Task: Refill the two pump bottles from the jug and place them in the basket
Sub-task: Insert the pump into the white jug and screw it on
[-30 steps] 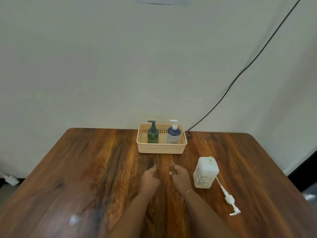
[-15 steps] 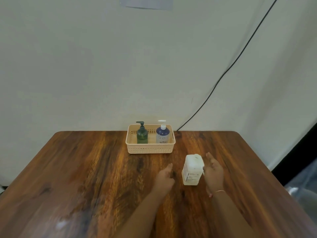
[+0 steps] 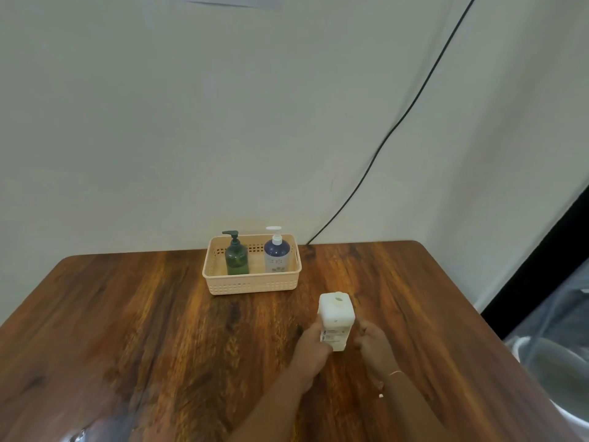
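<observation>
Head view: both hands have closed in on the white jug (image 3: 337, 319), left hand (image 3: 314, 342) gripping its side, right hand (image 3: 371, 341) curled just beside it, grasp unclear, while both pump bottles (image 3: 236, 256) stand in the basket (image 3: 251, 285).

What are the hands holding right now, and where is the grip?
The left hand grips the white jug by its lower left side; the right hand sits beside it, contact unclear.

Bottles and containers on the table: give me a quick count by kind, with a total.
Pump bottles: 2, the green pump bottle and the blue pump bottle, both standing in the basket
Jug: 1, the white jug, pump out, between the hands
Basket: 1, the beige basket
Total: 4
</observation>
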